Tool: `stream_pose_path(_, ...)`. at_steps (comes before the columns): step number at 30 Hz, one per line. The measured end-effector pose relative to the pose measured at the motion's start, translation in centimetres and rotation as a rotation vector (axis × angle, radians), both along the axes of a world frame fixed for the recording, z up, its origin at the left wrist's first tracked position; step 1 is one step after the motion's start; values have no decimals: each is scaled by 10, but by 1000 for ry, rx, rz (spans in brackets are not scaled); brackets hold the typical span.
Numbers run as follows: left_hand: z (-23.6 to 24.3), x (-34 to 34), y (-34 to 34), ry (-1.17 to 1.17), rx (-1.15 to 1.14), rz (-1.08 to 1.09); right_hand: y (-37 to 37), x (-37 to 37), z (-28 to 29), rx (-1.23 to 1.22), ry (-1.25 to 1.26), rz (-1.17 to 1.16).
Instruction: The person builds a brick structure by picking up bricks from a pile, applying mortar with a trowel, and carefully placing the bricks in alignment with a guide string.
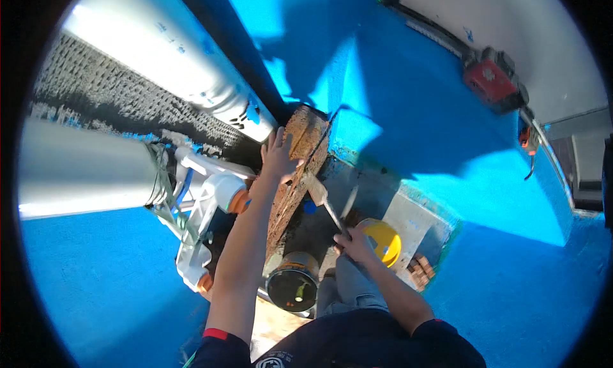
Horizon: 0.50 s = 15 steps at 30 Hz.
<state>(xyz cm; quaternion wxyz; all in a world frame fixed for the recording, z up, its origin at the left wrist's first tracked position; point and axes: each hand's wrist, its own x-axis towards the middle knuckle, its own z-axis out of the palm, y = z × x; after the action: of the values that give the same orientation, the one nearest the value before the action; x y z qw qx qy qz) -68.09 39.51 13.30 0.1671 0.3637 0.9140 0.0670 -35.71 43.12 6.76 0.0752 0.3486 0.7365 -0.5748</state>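
Note:
My left hand (279,157) is open, fingers spread, over the top of a low brown masonry ledge (297,138). Whether the palm presses on the ledge or hovers just above it, I cannot tell. My right hand (357,245) is wrapped round the handle of a trowel (317,191). Its pale, flat blade points up and left, close against the right side of the ledge below my left hand. A yellow bucket (391,241) stands just right of my right hand. Between my forearms, near my legs, is a dark round bucket (292,291) with something greenish in it.
Large white pipes (89,173) and white fittings (203,208) with orange ends lie left of the ledge. Small reddish bricks (420,272) sit beside a grey slab (408,218). A red and black machine (491,80) is at far right. Blue-coated surfaces (421,106) surround the spot.

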Motion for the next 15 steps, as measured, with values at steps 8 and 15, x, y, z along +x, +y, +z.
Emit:
stream_pose_path(8,58,211,-117,-474,765,93,8,71,58,-433,-297,52)
stream_pose_path(15,14,384,-317,-901,178,807,79,32,83,-90,-183,-136)
